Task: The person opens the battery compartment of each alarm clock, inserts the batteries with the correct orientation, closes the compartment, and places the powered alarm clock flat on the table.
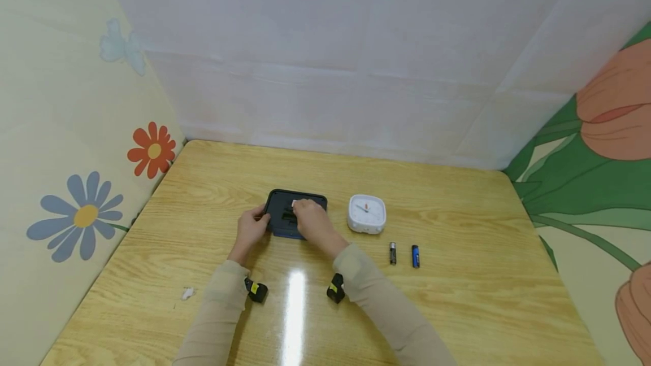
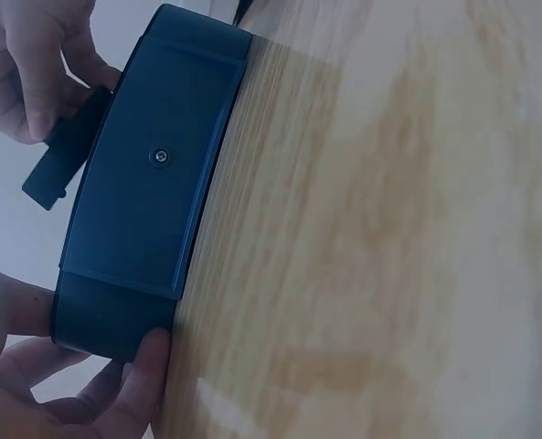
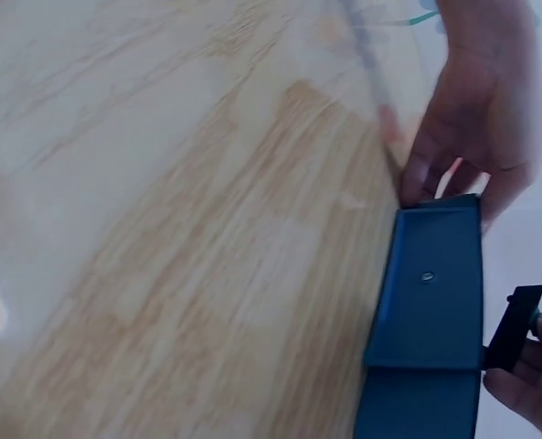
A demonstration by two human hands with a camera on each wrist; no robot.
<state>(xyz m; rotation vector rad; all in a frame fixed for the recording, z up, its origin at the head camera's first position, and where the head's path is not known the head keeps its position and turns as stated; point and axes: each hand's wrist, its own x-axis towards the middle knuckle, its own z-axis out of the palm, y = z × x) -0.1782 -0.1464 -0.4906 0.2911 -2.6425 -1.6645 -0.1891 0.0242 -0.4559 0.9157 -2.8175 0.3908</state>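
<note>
A black rectangular device (image 1: pixel 278 203) lies on the table with an open slot in its upper face. Its side (image 2: pixel 152 192) shows a small screw in the left wrist view. My left hand (image 1: pixel 251 226) grips the device's left end, thumb on top and fingers around the edge. Over the slot, my right hand (image 1: pixel 312 220) pinches a small flat black battery cover (image 2: pixel 69 151) with a little tab, tilted up at the device's upper edge. In the right wrist view the same cover (image 3: pixel 515 327) stands out from the device between thumb and fingers.
To the right of the device stands a white alarm clock (image 1: pixel 367 213). A black battery (image 1: pixel 393 253) and a blue battery (image 1: pixel 415 256) lie in front of it. A white scrap (image 1: pixel 188 293) is at the left, and walls border the table's back and sides.
</note>
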